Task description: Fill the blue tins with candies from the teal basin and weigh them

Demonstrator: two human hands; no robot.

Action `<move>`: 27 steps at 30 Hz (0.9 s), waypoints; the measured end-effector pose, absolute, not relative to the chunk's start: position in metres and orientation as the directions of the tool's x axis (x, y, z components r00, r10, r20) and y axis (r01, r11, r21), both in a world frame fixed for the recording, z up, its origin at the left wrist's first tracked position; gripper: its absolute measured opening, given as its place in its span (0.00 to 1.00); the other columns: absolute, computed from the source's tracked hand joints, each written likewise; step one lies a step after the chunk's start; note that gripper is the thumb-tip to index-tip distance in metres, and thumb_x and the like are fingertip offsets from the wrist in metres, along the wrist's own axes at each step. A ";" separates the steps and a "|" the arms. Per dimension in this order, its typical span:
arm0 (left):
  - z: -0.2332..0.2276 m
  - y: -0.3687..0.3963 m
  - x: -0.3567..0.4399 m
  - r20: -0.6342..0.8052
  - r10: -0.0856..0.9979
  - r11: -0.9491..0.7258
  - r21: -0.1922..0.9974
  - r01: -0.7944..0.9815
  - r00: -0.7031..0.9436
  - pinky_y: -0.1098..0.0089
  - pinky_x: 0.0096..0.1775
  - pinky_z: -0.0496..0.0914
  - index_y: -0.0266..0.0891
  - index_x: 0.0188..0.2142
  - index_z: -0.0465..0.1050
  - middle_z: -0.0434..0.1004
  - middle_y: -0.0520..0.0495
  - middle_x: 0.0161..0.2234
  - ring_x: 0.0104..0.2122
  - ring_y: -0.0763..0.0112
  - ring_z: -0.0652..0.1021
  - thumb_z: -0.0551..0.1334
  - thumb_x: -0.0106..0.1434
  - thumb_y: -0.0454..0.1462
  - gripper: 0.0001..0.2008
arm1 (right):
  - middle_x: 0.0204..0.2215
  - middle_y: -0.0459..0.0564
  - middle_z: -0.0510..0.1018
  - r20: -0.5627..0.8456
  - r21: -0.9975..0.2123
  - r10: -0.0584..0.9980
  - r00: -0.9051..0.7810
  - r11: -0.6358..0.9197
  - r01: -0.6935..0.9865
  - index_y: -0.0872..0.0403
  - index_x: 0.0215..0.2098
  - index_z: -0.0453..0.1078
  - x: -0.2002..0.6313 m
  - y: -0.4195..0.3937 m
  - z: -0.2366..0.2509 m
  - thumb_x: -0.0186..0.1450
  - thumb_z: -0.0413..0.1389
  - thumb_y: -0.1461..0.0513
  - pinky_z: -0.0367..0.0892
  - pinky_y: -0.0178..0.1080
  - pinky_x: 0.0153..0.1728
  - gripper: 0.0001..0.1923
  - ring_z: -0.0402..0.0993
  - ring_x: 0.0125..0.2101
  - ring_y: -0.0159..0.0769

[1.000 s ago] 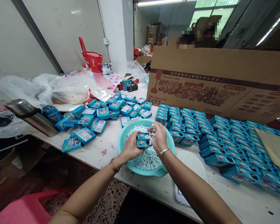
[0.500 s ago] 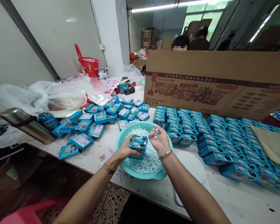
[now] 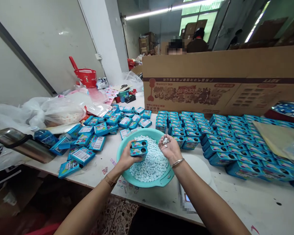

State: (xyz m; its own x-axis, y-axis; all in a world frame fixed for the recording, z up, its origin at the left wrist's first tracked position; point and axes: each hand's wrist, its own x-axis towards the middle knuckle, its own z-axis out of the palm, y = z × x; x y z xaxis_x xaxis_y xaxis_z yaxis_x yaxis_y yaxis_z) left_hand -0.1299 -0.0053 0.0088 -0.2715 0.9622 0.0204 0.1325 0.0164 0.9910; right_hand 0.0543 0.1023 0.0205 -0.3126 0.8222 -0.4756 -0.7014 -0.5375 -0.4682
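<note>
My left hand (image 3: 125, 160) grips two small blue printed boxes (image 3: 138, 148) side by side above a turquoise basin (image 3: 163, 182). Dark round openings show on the tops of both boxes. White candy pieces (image 3: 149, 169), small and rounded, fill much of the basin. At the basin's right rim, my right hand (image 3: 172, 151) is palm up and cupped around a few of the same candy pieces (image 3: 166, 141). A gap separates this hand from the boxes.
Rows of blue boxes (image 3: 235, 143) stand on the right. Loose boxes (image 3: 98, 129) are heaped on the left, near a steel flask (image 3: 22, 143). A large cardboard carton (image 3: 198, 71) stands behind. A round white lid (image 3: 198, 169) lies right of the basin.
The view has shifted. White pieces seen on top of the held boxes are no longer visible there. My right hand has drawn slightly away from the boxes, still cupping candy.
</note>
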 end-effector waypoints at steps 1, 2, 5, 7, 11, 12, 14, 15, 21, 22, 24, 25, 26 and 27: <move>0.012 -0.006 -0.129 0.016 0.959 0.019 0.992 0.121 -0.282 0.55 0.52 0.70 0.43 0.50 0.66 0.77 0.50 0.43 0.44 0.57 0.79 0.75 0.35 0.29 0.40 | 0.17 0.38 0.65 -0.477 -0.441 0.814 -0.331 -0.547 -0.711 0.52 0.28 0.60 0.060 0.102 0.024 0.68 0.49 0.65 0.63 0.26 0.17 0.10 0.59 0.13 0.23; 0.015 -0.007 -0.127 0.012 0.957 0.019 0.994 0.104 -0.291 0.55 0.52 0.70 0.43 0.50 0.66 0.77 0.50 0.44 0.45 0.56 0.79 0.75 0.36 0.30 0.41 | 0.16 0.37 0.62 -0.463 -0.425 0.814 -0.351 -0.551 -0.718 0.52 0.28 0.60 0.068 0.102 0.027 0.69 0.48 0.65 0.60 0.24 0.15 0.11 0.55 0.12 0.22; 0.029 -0.009 -0.117 -0.003 0.962 0.012 0.999 0.031 -0.273 0.55 0.51 0.71 0.44 0.51 0.65 0.77 0.49 0.46 0.46 0.55 0.78 0.76 0.37 0.33 0.41 | 0.15 0.35 0.55 -0.371 -0.453 0.844 -0.388 -0.529 -0.717 0.52 0.28 0.59 0.103 0.101 0.033 0.72 0.47 0.63 0.50 0.23 0.12 0.12 0.47 0.11 0.22; 0.040 -0.010 -0.102 -0.012 0.975 0.009 1.000 -0.015 -0.222 0.57 0.49 0.73 0.45 0.52 0.66 0.77 0.50 0.46 0.46 0.55 0.78 0.76 0.38 0.34 0.41 | 0.16 0.35 0.54 -0.309 -0.500 0.877 -0.369 -0.480 -0.721 0.51 0.29 0.59 0.134 0.098 0.034 0.72 0.49 0.60 0.49 0.24 0.11 0.12 0.47 0.11 0.22; 0.057 -0.009 -0.048 -0.001 0.999 -0.005 0.993 -0.115 -0.049 0.61 0.45 0.74 0.46 0.55 0.64 0.78 0.51 0.45 0.44 0.56 0.79 0.76 0.41 0.34 0.41 | 0.17 0.35 0.54 -0.259 -0.554 0.940 -0.221 -0.332 -0.764 0.51 0.29 0.60 0.201 0.085 0.033 0.72 0.49 0.59 0.49 0.25 0.11 0.13 0.46 0.12 0.23; 0.058 -0.008 -0.031 -0.004 1.000 0.003 0.989 -0.151 -0.003 0.61 0.45 0.74 0.46 0.56 0.64 0.78 0.50 0.45 0.44 0.57 0.79 0.75 0.42 0.33 0.41 | 0.17 0.35 0.54 -0.254 -0.563 0.951 -0.174 -0.292 -0.773 0.51 0.29 0.60 0.216 0.080 0.032 0.72 0.49 0.59 0.50 0.25 0.11 0.13 0.46 0.12 0.23; 0.053 -0.004 0.004 -0.021 0.997 0.035 0.979 -0.203 0.072 0.61 0.45 0.74 0.45 0.56 0.62 0.78 0.49 0.44 0.43 0.58 0.79 0.75 0.41 0.32 0.42 | 0.17 0.36 0.54 -0.258 -0.567 0.963 -0.083 -0.220 -0.794 0.51 0.28 0.60 0.244 0.069 0.028 0.73 0.48 0.59 0.50 0.25 0.11 0.14 0.46 0.12 0.23; 0.047 -0.002 0.020 -0.031 0.995 0.051 0.976 -0.210 0.096 0.60 0.46 0.74 0.44 0.55 0.62 0.78 0.49 0.45 0.43 0.58 0.79 0.75 0.41 0.32 0.42 | 0.17 0.36 0.54 -0.269 -0.562 0.962 -0.042 -0.192 -0.804 0.52 0.28 0.60 0.257 0.063 0.025 0.73 0.47 0.59 0.50 0.25 0.11 0.14 0.46 0.12 0.23; -0.017 0.017 0.081 -0.032 0.997 0.038 0.995 -0.087 0.074 0.58 0.51 0.71 0.43 0.53 0.62 0.75 0.48 0.47 0.46 0.59 0.78 0.72 0.40 0.30 0.40 | 0.16 0.36 0.55 -0.315 -0.566 0.944 0.097 -0.105 -0.817 0.51 0.28 0.60 0.315 0.032 -0.011 0.71 0.50 0.61 0.51 0.25 0.12 0.13 0.47 0.12 0.23; -0.027 0.020 0.084 -0.033 0.996 0.038 0.996 -0.075 0.079 0.57 0.52 0.71 0.44 0.54 0.62 0.75 0.48 0.48 0.47 0.58 0.77 0.72 0.40 0.30 0.40 | 0.16 0.36 0.55 -0.313 -0.573 0.943 0.109 -0.097 -0.814 0.51 0.28 0.60 0.321 0.029 -0.018 0.71 0.51 0.61 0.51 0.25 0.12 0.12 0.47 0.12 0.23; -0.041 0.026 0.088 -0.042 0.994 0.048 0.998 -0.052 0.103 0.56 0.53 0.70 0.45 0.55 0.62 0.74 0.47 0.50 0.48 0.57 0.77 0.71 0.42 0.30 0.40 | 0.16 0.36 0.56 -0.308 -0.582 0.944 0.120 -0.087 -0.809 0.51 0.28 0.61 0.329 0.025 -0.030 0.69 0.53 0.61 0.51 0.25 0.12 0.11 0.47 0.12 0.22; -0.046 0.027 0.088 -0.045 0.993 0.049 0.998 -0.037 0.111 0.55 0.55 0.69 0.45 0.57 0.61 0.74 0.46 0.51 0.50 0.56 0.77 0.71 0.42 0.30 0.41 | 0.16 0.35 0.56 -0.303 -0.586 0.946 0.118 -0.087 -0.806 0.51 0.29 0.61 0.332 0.023 -0.035 0.69 0.54 0.61 0.51 0.25 0.13 0.11 0.47 0.12 0.22; -0.048 0.028 0.088 -0.043 0.992 0.046 0.999 -0.021 0.118 0.54 0.56 0.68 0.44 0.59 0.60 0.72 0.45 0.54 0.52 0.55 0.76 0.71 0.42 0.30 0.43 | 0.16 0.35 0.56 -0.299 -0.587 0.947 0.115 -0.088 -0.805 0.51 0.29 0.61 0.333 0.022 -0.039 0.68 0.54 0.61 0.51 0.25 0.13 0.10 0.47 0.12 0.23; -0.050 0.028 0.087 -0.034 0.992 0.035 0.999 -0.008 0.124 0.54 0.59 0.66 0.44 0.61 0.58 0.71 0.43 0.56 0.54 0.54 0.74 0.71 0.43 0.31 0.46 | 0.16 0.35 0.56 -0.298 -0.586 0.948 0.111 -0.089 -0.805 0.51 0.29 0.61 0.334 0.022 -0.043 0.67 0.55 0.61 0.51 0.26 0.13 0.10 0.47 0.12 0.23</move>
